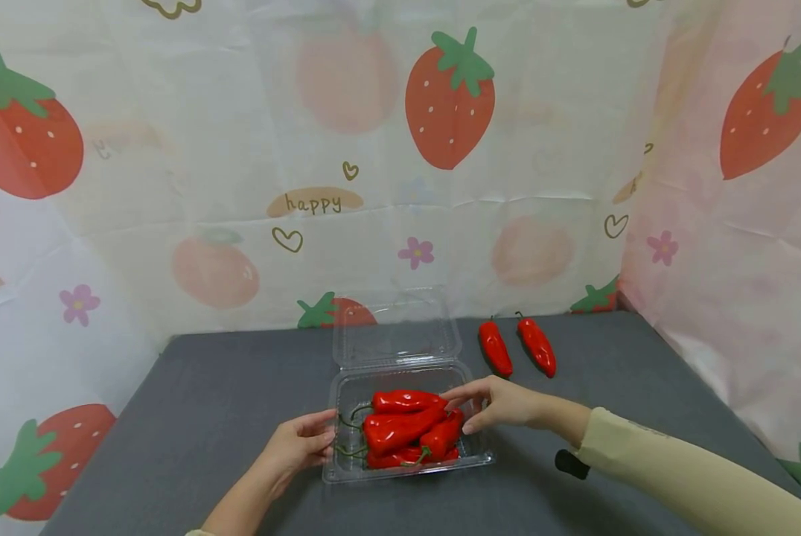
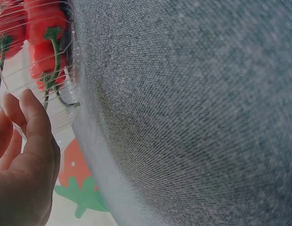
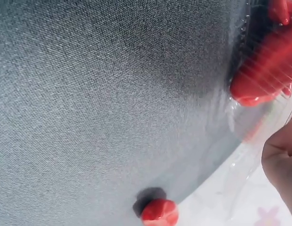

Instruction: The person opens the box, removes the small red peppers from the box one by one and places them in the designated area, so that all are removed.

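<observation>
A clear plastic clamshell box (image 1: 476, 455) stands on the grey cloth, its lid (image 1: 400, 335) raised behind it. Several glossy red peppers (image 1: 400, 430) with green stems are piled inside. My left hand (image 1: 298, 444) grips the box's left rim; in the left wrist view the thin plastic edge passes between thumb and fingers. My right hand (image 1: 501, 402) reaches over the right side of the box, fingers extended, fingertips right at the tip ends of the upper peppers. Only part of the right hand (image 3: 282, 157) shows in the right wrist view, beside the clear wall.
Two more red peppers lie behind the box on the right, one pepper (image 1: 495, 348) left of the other pepper (image 1: 537, 346). A printed strawberry curtain (image 1: 240, 149) hangs along the back and sides of the cloth-covered table (image 1: 226, 387). A black band piece (image 1: 571, 464) hangs under the right sleeve.
</observation>
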A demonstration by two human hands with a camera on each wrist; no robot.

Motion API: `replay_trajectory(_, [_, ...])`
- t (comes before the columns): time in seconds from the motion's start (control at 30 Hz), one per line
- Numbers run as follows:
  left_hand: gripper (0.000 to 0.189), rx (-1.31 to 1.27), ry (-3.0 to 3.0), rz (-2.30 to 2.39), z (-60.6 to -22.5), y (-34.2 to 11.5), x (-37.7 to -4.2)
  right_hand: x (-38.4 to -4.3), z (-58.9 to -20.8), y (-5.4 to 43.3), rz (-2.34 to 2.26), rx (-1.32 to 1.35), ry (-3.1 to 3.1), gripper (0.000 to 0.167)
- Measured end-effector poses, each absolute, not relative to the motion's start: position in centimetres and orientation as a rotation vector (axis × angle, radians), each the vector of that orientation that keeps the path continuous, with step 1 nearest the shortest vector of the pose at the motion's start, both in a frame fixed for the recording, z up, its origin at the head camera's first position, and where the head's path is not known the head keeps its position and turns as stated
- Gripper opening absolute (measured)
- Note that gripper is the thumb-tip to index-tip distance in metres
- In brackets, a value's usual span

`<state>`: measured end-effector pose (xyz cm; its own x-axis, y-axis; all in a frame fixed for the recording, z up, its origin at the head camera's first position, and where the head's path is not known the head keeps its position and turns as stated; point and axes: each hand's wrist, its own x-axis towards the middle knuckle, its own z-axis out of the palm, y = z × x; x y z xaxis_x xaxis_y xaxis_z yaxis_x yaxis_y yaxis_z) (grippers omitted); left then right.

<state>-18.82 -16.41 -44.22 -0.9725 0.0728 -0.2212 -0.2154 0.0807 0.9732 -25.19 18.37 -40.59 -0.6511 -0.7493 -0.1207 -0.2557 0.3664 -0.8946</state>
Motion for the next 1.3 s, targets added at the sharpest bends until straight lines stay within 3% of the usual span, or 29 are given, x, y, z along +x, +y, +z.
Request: replay_trajectory(1.3, [0.048,-0.086,2.134,1.988,-44.2,-17.0,-18.6,-24.5,-41.9,15.3,-0.723,-1.199,2.646,0.044])
